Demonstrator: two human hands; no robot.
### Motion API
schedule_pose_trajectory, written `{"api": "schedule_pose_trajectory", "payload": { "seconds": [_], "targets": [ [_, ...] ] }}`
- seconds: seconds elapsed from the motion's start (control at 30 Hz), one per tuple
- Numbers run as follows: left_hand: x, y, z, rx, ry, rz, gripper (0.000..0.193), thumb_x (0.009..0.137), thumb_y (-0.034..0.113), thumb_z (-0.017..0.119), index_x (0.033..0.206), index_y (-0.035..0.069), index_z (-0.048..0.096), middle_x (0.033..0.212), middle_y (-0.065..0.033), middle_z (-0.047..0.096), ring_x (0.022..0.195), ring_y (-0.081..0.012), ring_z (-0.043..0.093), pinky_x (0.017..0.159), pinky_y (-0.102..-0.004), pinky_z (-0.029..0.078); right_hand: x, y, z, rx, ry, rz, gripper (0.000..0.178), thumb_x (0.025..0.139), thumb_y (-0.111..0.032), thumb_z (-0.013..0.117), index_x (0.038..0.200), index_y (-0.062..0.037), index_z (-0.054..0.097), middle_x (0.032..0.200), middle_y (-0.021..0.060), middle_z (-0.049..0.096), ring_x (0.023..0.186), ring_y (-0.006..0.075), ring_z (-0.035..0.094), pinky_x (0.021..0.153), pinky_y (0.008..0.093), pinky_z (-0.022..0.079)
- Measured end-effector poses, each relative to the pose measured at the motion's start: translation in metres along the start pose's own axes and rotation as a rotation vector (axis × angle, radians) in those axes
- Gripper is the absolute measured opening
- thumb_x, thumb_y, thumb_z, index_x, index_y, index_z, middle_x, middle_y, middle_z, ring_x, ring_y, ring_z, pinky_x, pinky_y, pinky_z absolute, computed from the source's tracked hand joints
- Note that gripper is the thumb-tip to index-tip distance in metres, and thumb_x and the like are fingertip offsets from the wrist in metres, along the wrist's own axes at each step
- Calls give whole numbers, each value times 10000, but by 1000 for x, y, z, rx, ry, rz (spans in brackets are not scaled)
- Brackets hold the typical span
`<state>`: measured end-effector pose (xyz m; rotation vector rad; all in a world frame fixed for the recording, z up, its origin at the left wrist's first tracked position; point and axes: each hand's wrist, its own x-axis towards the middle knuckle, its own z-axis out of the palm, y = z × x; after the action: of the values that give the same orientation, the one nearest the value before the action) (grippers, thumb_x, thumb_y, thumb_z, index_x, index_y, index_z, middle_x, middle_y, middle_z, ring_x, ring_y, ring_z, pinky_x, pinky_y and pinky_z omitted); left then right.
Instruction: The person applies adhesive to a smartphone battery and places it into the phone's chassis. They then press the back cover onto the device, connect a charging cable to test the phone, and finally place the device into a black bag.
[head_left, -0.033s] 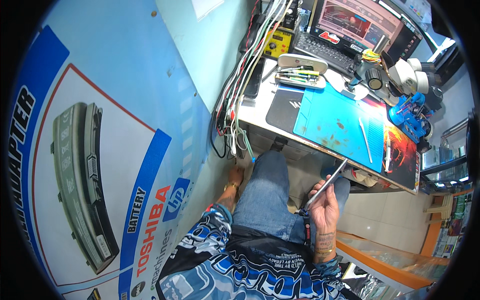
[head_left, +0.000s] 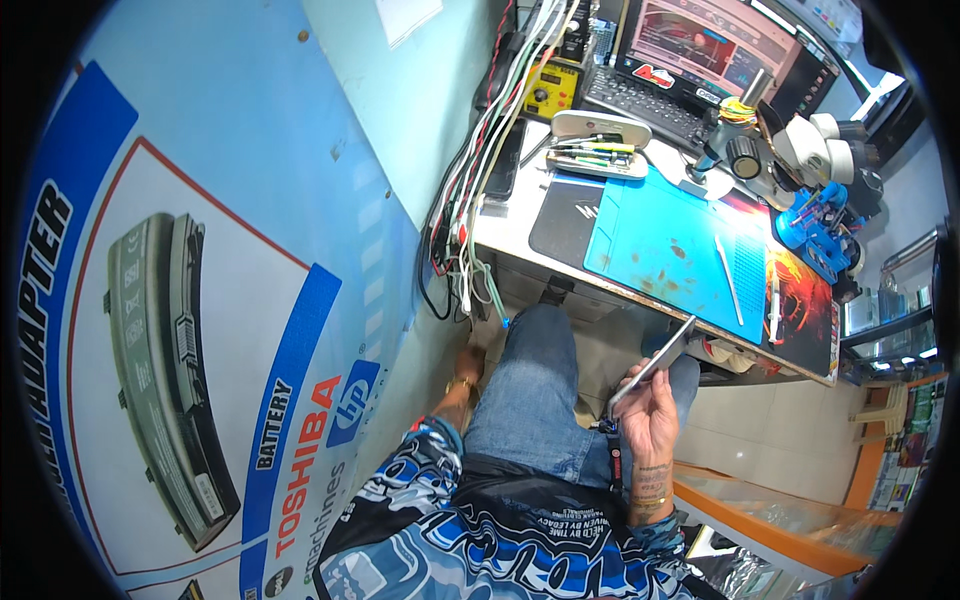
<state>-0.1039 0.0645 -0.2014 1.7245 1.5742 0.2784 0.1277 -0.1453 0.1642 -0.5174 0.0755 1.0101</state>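
Observation:
My right hand [head_left: 652, 412] grips a slim grey phone [head_left: 654, 365] above my right thigh. The phone is tilted and seen nearly edge-on, its far end close to the workbench's front edge; its screen content cannot be made out. A dark strap [head_left: 614, 462] hangs by the wrist. Down beside my left knee is my left hand [head_left: 468, 365], below a bundle of hanging cables [head_left: 466, 265]. Its fingers point away and are partly hidden, so I cannot tell whether they hold anything.
On the workbench [head_left: 530, 262] lie a blue mat [head_left: 650, 255], a white stick-like tool [head_left: 729, 275] and an open case of tools [head_left: 600, 160]. Behind stand a laptop [head_left: 655, 105], a microscope [head_left: 745, 155] and a blue holder [head_left: 810, 230]. A printed wall panel [head_left: 300, 200] borders my left.
The phone has turned slightly, showing more of its flat face. My left hand sits slightly lower, beside the knee. The bench items look the same.

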Motion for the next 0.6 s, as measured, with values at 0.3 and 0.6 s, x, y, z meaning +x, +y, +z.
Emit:
{"api": "schedule_pose_trajectory", "payload": {
  "seconds": [0.3,0.6],
  "targets": [
    [-151,-62,-77,-254,-172,-100,240,932,210,598,949,-24,646,791,-139,682,639,-234,649,620,-336,535,28,3,46,69,-114,21,227,993,-116,530,1216,-81,555,1155,75,661,1081,225,629,961,399,505],
    [-186,111,-201,-954,53,-326,453,943,149,620,1345,4,467,870,-75,659,682,-111,614,584,-249,512,43,31,64,128,-207,-14,311,984,-48,512,1290,-105,511,1288,51,576,1219,210,529,1075,465,394]
  ]
}}
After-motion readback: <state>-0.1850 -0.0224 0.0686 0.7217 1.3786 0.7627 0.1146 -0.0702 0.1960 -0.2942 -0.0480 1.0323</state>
